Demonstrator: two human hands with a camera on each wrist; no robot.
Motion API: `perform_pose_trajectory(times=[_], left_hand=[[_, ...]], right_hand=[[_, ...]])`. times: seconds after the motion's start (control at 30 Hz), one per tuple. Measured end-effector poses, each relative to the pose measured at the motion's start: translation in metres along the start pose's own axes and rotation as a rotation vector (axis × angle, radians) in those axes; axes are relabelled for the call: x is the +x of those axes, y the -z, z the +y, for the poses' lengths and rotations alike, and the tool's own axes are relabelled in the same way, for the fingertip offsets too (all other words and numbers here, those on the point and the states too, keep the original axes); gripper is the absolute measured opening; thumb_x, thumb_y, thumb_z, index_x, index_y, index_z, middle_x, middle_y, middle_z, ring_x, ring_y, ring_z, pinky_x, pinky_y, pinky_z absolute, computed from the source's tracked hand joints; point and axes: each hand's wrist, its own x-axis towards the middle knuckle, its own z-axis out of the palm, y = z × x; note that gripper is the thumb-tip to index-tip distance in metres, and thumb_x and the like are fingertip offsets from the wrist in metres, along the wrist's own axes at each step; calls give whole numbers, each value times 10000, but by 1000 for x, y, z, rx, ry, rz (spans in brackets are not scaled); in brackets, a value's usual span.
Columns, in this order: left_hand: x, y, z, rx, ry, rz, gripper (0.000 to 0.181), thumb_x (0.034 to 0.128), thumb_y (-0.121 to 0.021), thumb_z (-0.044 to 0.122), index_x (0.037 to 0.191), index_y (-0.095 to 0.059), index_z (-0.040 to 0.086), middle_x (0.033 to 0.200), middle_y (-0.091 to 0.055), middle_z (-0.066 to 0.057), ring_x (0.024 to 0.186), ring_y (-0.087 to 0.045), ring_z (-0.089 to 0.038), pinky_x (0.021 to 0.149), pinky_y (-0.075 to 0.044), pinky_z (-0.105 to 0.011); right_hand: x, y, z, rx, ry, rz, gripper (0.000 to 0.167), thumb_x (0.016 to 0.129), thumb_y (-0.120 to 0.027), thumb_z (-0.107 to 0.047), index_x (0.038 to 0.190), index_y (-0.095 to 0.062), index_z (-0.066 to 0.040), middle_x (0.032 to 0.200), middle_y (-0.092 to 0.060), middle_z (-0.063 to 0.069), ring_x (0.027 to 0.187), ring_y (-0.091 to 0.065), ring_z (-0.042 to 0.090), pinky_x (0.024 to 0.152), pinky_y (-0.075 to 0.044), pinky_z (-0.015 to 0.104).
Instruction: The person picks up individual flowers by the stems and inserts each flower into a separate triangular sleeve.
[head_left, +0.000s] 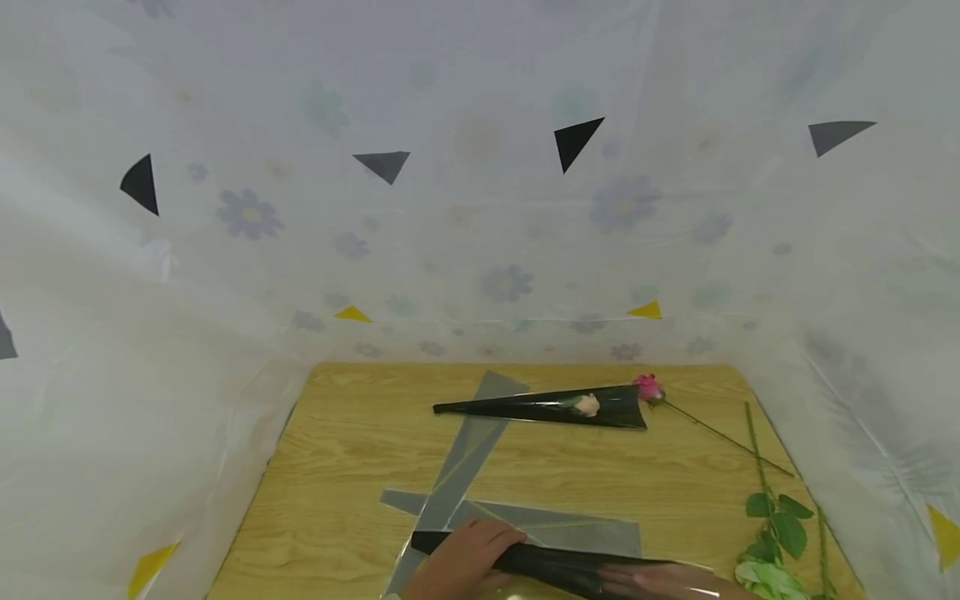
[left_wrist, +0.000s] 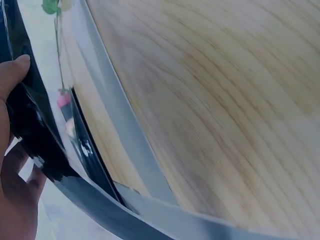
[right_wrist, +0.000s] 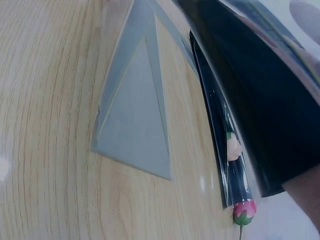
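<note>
A black flower sleeve [head_left: 558,565] with a glossy clear side lies across the front of the table. My left hand [head_left: 468,554] grips it near the narrow end; in the left wrist view the thumb [left_wrist: 19,67] lies on one side and fingers show on the other. My right hand [head_left: 660,577] is at the wide end, its straight fingers seen through the clear film, apparently inside the sleeve. The right wrist view shows the sleeve's black back [right_wrist: 250,100] covering much of that hand. No flower is visible in this sleeve.
Behind lies another black sleeve [head_left: 517,407] holding a pale peach rose [head_left: 587,405]. A pink rose [head_left: 648,388] lies by its mouth. Flat grey sleeves [head_left: 465,458] cross on the wooden table [head_left: 337,450]. At right are a pale green rose [head_left: 768,577] and a bare stem [head_left: 823,550].
</note>
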Motion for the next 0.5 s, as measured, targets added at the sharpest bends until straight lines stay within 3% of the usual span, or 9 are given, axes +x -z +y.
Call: perform_pose_trajectory(times=[0.13, 0.27, 0.43, 0.5], left_hand=[[-3, 2, -2, -15, -19, 43, 493, 880, -579, 461, 1289, -509, 194, 1199, -514, 131, 1078, -491, -27, 864, -409, -269], [-5, 2, -2, -41, -15, 49, 496, 874, -603, 424, 1298, -503, 186, 1210, -519, 122, 1090, -491, -30, 857, -412, -272], [-11, 2, -6, -92, 11, 54, 484, 880, -601, 415, 1295, -501, 187, 1221, -525, 130, 1116, -481, -8, 872, -414, -266], [-12, 4, -8, -103, 15, 61, 465, 883, -603, 399, 1285, -507, 186, 1213, -535, 127, 1112, -487, -6, 874, -416, -262]], right_hand=[[-4, -4, 3, 113, 88, -59, 536, 1020, 4, -271, 1487, -172, -74, 1516, -177, 140, 1364, -224, 291, 1050, -270, 439], [-8, -5, 4, 118, 189, -86, 530, 1013, 41, -200, 1485, -148, -49, 1526, -133, 137, 1364, -210, 314, 1052, -256, 460], [-14, -2, 0, 51, 165, -24, 519, 1024, -5, -207, 1471, -201, -32, 1526, -141, 125, 1354, -241, 302, 1030, -293, 471], [-17, 0, 0, 49, 184, -34, 519, 1026, -8, -206, 1465, -217, -25, 1530, -139, 106, 1360, -234, 281, 1032, -292, 463]])
